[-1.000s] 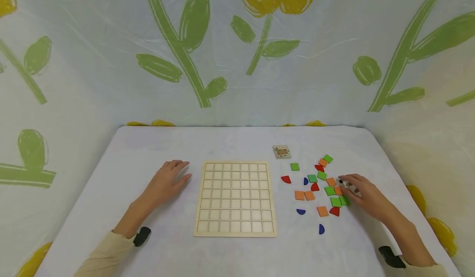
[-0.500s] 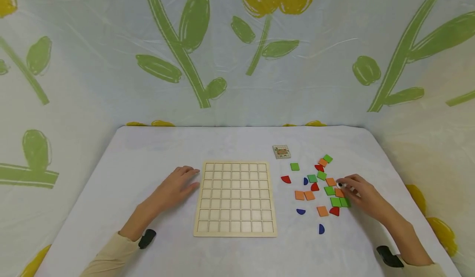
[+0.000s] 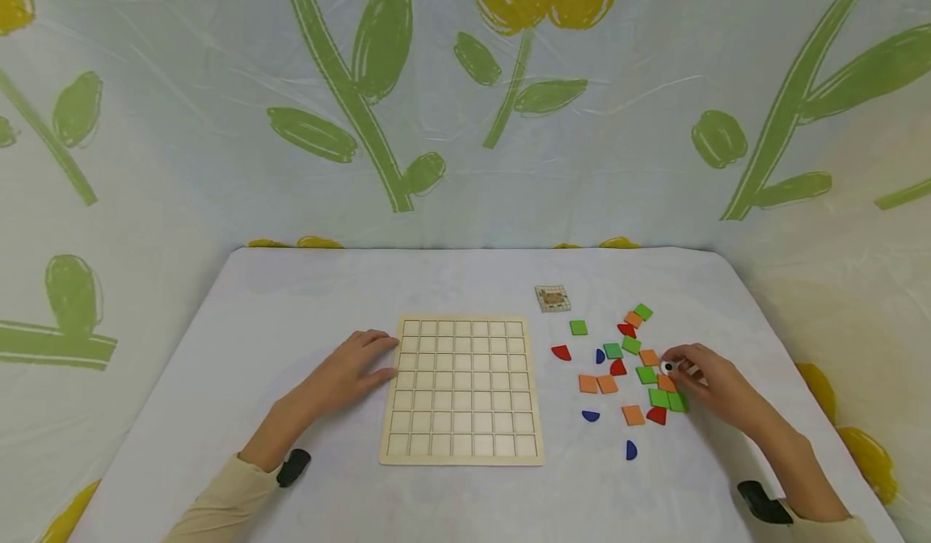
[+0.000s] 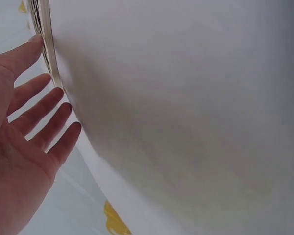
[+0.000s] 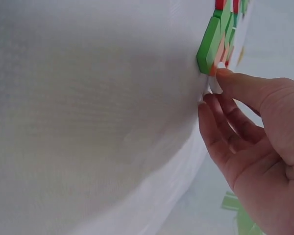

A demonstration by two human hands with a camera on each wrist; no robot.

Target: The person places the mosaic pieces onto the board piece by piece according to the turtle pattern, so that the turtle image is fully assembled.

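My right hand point(image 3: 713, 381) pinches a small white round piece with a black dot point(image 3: 668, 368) between thumb and fingertips, low over the right-hand edge of a group of coloured tiles. Seen from the right wrist, the white piece point(image 5: 215, 85) shows edge-on under the thumb, beside a green tile point(image 5: 209, 46). Orange tiles point(image 3: 649, 358) and green tiles point(image 3: 646, 375) lie around those fingertips. My left hand point(image 3: 347, 377) has its fingertips at the left edge of a wooden grid board point(image 3: 465, 317), its fingers spread and relaxed in the left wrist view. The board's squares hold nothing.
Red quarter-round pieces point(image 3: 561, 353) and blue half-round pieces point(image 3: 591, 416) lie scattered among the tiles, right of the board. Behind them is a small square picture card point(image 3: 553, 298). A flower-printed cloth hangs behind the white table point(image 3: 327, 276).
My left hand has moved right, up to the board's edge. My right hand stays among the tiles; its fingers have shifted, and the dotted white piece now shows face up at the fingertips.
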